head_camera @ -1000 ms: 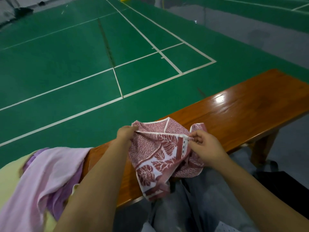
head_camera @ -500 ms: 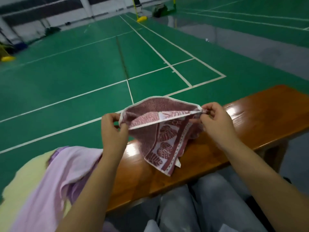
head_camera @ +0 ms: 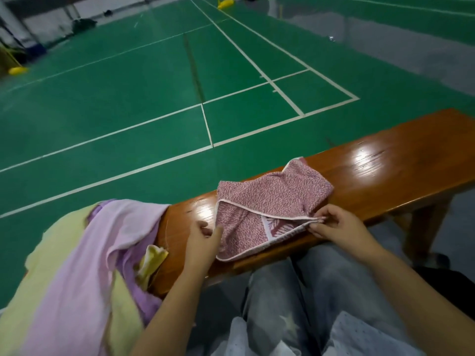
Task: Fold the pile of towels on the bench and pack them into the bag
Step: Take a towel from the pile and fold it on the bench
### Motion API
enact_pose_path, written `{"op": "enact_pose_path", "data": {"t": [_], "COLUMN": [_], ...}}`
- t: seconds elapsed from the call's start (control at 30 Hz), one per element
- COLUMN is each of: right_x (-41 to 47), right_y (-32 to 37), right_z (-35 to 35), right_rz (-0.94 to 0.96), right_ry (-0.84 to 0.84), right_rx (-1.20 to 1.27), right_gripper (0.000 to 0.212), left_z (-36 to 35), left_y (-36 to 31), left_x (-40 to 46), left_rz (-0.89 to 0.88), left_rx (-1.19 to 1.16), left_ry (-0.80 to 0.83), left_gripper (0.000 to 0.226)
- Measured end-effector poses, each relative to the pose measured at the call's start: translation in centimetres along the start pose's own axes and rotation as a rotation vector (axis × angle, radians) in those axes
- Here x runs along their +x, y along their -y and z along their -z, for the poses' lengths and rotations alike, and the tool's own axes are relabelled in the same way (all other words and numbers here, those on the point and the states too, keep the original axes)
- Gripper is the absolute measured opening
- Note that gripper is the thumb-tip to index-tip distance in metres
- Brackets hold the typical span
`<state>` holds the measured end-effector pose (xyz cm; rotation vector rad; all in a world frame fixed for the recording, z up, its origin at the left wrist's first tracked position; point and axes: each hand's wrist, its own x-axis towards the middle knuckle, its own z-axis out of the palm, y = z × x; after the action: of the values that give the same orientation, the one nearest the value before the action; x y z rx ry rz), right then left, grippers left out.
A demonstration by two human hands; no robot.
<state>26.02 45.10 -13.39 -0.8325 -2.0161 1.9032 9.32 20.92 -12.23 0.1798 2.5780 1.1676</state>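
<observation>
While right hand (head_camera: 336,223) pinches half-folded red patterned towel (head_camera: 272,199), left hand (head_camera: 203,240) loose beside it; pink-yellow towel pile (head_camera: 84,253) unfolded, nothing packed.

A single wide-angle view from a camera worn on the person's head, looking forward and down. The wooden surface (head_camera: 385,170) crosses the lower half of the picture on a slant, close below the camera, rising toward the right. Both forearms reach in from the bottom edge, and the person's knees fill the bottom centre. Beyond the surface, the green court floor (head_camera: 128,98) stretches away to the top edge, its white lines bending with the lens.
</observation>
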Motion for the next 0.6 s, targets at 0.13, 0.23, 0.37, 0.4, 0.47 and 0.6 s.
{"op": "enact_pose_path", "data": {"t": [0.13, 0.23, 0.37, 0.4, 0.47, 0.6], "right_x": [-0.1, -0.3, 0.6, 1.0, 1.8, 3.2], "right_y": [0.0, 0.2, 1.9, 2.7, 4.8, 9.7], "right_z": [0.4, 1.3, 3.2, 3.5, 3.7, 4.1], "right_rz": [0.006, 0.000, 0.047, 0.070, 0.127, 0.271], "right_ry": [-0.023, -0.079, -0.203, -0.217, -0.241, -0.313], "right_rx": [-0.072, -0.115, -0.138, -0.148, -0.164, -0.134], "right_gripper": [0.014, 0.014, 0.014, 0.015, 0.017, 0.016], "left_z": [-0.2, 1.0, 4.2, 4.9, 6.5, 9.8], "left_y": [-0.6, -1.0, -2.0, -2.6, -4.3, -8.5], "left_x": [1.9, 2.3, 4.0, 4.2, 4.2, 3.1], "left_rz": [0.074, 0.138, 0.141, 0.132, 0.099, 0.036], "left_rx": [0.157, -0.005, -0.294, -0.391, -0.534, -0.764], "left_ry": [0.101, 0.102, 0.064, 0.060, 0.072, 0.149], "left_gripper": [0.027, 0.015, 0.011, 0.016, 0.024, 0.029]}}
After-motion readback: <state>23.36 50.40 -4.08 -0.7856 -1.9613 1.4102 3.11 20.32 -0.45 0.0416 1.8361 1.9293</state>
